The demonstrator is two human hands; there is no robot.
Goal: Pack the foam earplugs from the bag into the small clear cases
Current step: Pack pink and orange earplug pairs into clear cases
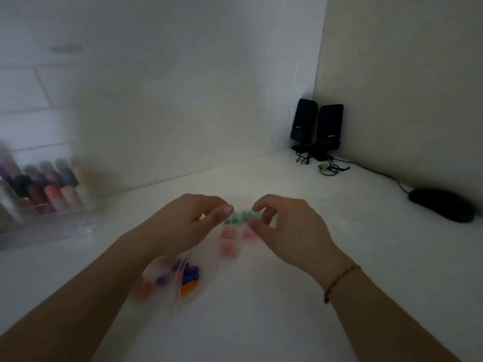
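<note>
Below the left wrist lies the clear bag [167, 280] of purple and orange earplugs [189, 279]. Ahead, left hand [188, 220] and right hand [282, 226] have fingers curled around green earplugs [239, 216]; blur hides the exact grip. Pink earplugs [230, 242] sit between the hands.

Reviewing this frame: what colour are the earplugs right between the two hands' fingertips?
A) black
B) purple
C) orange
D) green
D: the green earplugs lie between the fingertips of the left hand and the right hand, while the orange and purple ones sit nearer the camera in the bag.
</note>
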